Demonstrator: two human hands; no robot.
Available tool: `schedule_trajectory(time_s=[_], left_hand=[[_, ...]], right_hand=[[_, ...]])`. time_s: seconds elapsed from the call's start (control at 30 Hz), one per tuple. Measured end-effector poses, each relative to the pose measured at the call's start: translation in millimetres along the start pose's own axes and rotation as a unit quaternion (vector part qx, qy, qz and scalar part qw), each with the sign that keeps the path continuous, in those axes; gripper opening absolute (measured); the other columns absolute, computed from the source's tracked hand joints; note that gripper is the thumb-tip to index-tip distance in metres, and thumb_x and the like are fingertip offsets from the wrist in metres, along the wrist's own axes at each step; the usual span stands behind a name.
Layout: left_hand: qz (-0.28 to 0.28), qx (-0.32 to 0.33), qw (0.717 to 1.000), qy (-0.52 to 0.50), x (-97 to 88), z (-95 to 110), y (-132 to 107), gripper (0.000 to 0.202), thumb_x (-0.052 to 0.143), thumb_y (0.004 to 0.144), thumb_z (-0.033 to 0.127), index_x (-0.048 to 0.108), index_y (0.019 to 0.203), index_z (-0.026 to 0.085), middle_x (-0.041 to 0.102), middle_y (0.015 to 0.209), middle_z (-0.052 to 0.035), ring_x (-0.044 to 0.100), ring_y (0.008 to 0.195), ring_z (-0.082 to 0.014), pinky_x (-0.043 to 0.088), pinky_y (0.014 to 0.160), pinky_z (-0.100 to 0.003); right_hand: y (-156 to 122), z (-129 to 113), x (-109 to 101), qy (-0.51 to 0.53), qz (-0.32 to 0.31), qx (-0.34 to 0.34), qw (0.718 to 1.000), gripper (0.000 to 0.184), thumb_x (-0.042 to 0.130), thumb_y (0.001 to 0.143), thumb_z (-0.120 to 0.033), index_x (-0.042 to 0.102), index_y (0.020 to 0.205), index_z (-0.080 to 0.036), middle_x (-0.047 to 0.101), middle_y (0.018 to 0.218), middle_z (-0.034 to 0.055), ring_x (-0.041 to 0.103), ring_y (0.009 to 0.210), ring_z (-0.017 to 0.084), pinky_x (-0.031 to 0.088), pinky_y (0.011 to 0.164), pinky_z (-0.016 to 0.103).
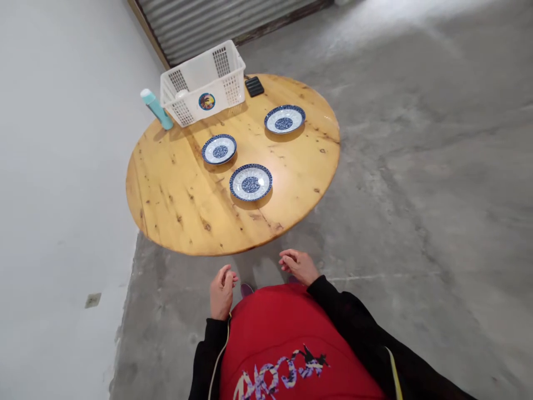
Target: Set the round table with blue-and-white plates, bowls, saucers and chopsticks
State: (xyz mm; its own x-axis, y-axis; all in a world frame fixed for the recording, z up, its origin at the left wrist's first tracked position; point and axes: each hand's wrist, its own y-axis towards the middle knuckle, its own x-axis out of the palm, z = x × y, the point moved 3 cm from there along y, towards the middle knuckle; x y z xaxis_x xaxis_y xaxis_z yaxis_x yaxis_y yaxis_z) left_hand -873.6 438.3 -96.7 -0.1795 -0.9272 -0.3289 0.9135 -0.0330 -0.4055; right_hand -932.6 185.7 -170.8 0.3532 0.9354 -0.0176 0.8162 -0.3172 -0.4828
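My left hand (222,292) hovers in front of my body, just short of the table's near edge, with loosely curled fingers and nothing in them. Level with it on the other side, my right hand (298,266) is also empty, its fingers slightly bent and apart. Neither touches anything. Nearest to both hands is a blue-and-white plate (251,183) on the round wooden table (179,222). A smaller-looking plate (219,149) of the same pattern lies behind it to the left. A third matching plate (285,119) sits farther back on the right.
A white plastic basket (216,99) stands at the table's back, with a white item (182,94) partly visible inside. Left of it is a light-blue bottle (157,109); right of it lies a black object (254,86). A white wall (62,166) runs along the left.
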Motion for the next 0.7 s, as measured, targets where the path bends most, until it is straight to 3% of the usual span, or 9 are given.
schedule_trajectory(time_s=[0.17,0.33,0.5,0.6,0.7], left_hand=[[0.035,0.011,0.999,-0.001,-69.1,-19,19,0.052,0.065,0.077,0.055,0.067,0.109,0.014,0.073,0.088,-0.0087,0.072,0.08,-0.0198,0.055,0.07,-0.029],[0.003,0.012,1.0,0.007,-107.3,-34,38,0.05,0.065,0.079,0.054,0.068,0.109,0.014,0.074,0.088,-0.0089,0.073,0.08,-0.0203,0.056,0.069,-0.029],[-0.07,0.028,0.997,0.014,-108.9,-30,66,0.043,0.063,0.083,0.048,0.068,0.11,0.016,0.075,0.091,-0.0084,0.073,0.082,-0.0196,0.056,0.073,-0.029],[-0.113,0.052,0.992,0.002,-94.0,-18,92,0.04,0.059,0.085,0.045,0.068,0.111,0.016,0.075,0.091,-0.0085,0.073,0.082,-0.0201,0.056,0.074,-0.03],[-0.137,0.078,0.988,0.003,-73.2,-4,126,0.035,0.058,0.087,0.041,0.069,0.109,0.016,0.074,0.089,-0.0087,0.073,0.08,-0.0216,0.055,0.073,-0.032]], right_hand=[[-5,-3,74,-0.025,-0.024,-0.015,0.999,0.022,0.052,0.071,-0.035,0.065,0.081,-0.02,0.069,0.067,0.001,0.064,0.054,0.014,0.048,0.051,0.023],[-13,-3,119,-0.017,-0.007,-0.013,1.0,0.021,0.053,0.071,-0.033,0.065,0.081,-0.02,0.068,0.066,0.0003,0.063,0.053,0.013,0.048,0.051,0.023],[-21,-3,127,0.017,0.044,-0.005,0.999,0.024,0.057,0.071,-0.039,0.066,0.083,-0.019,0.07,0.067,0.0018,0.064,0.054,0.014,0.05,0.051,0.024],[-14,-7,118,0.04,0.093,0.005,0.995,0.029,0.061,0.07,-0.042,0.067,0.086,-0.018,0.073,0.071,0.0034,0.066,0.056,0.015,0.052,0.051,0.024],[10,-19,101,0.05,0.16,-0.015,0.986,0.031,0.065,0.07,-0.043,0.066,0.087,-0.018,0.074,0.075,0.005,0.068,0.059,0.016,0.054,0.053,0.026]])
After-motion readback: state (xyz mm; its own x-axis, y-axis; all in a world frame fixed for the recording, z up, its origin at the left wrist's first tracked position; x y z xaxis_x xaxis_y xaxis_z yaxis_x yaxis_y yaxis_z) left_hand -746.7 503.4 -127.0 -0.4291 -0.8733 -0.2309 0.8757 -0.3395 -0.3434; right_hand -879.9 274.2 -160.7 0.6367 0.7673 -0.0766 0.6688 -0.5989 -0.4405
